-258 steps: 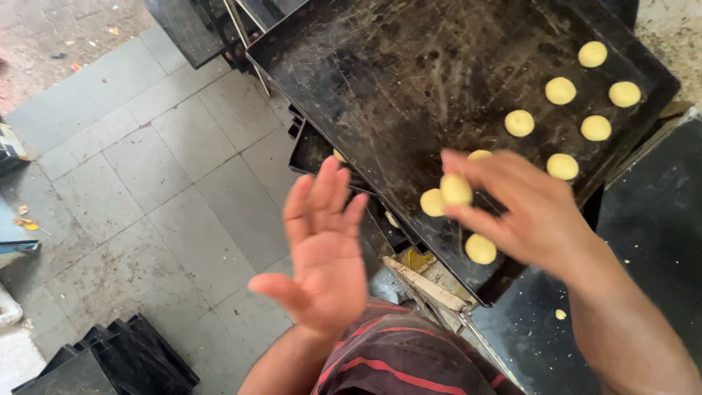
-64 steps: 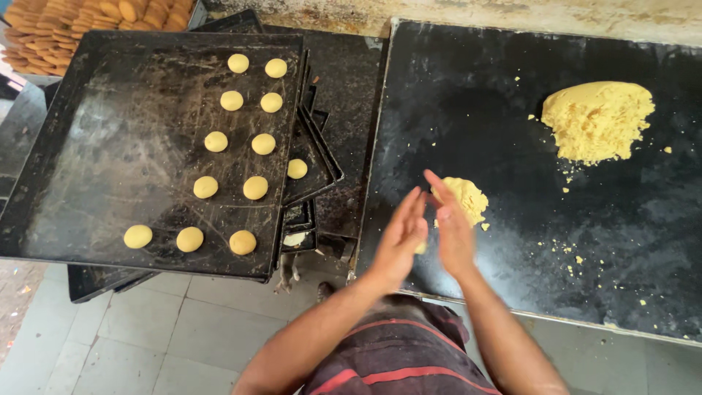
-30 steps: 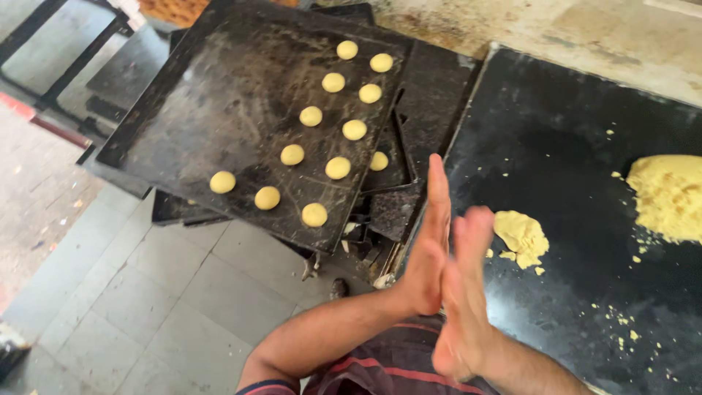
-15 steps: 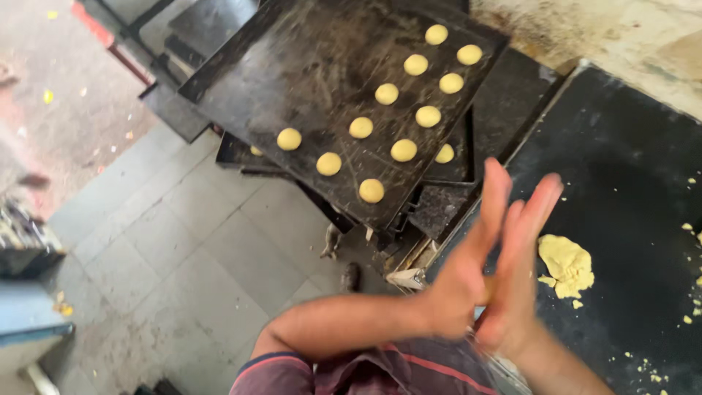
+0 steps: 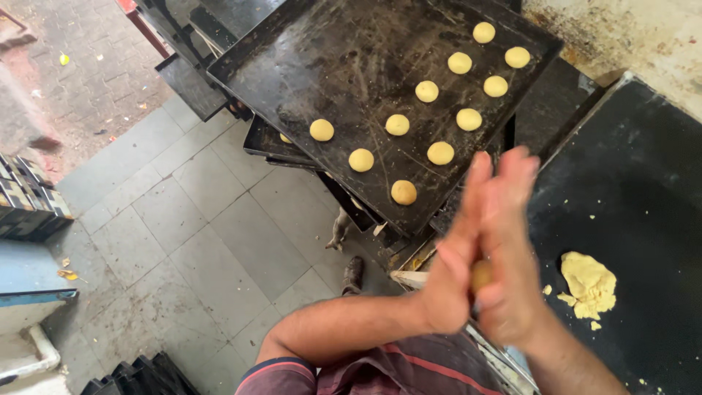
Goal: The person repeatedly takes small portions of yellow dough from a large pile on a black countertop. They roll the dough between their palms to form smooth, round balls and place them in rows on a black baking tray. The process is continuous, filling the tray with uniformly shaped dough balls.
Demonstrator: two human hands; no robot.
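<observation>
Floor: grey tiles run under everything on the left, with reddish paving beyond at the upper left.
Crate stack: dark crates stand at the far left edge of the floor, a blue surface just below them.
Spare trays: black empty trays lie stacked and offset beneath the top one, jutting past its left edge.
Baking tray: a black, scratched tray sits tilted on that stack, its near corner pointing toward me.
Dough rounds: ten pale yellow rounds lie in two rows down the tray's right half, from the far right corner to the near corner.
My left hand: flat, fingers straight, palm pressed against the other palm.
Dough ball: a small yellow ball is squeezed between my palms, only a sliver showing, just off the worktop's left edge.
My right hand: flat against the left one, closed over the ball.
Worktop: a black worktop fills the right side.
Dough lump: a ragged yellow lump lies on the worktop near its left edge, crumbs beside it.
</observation>
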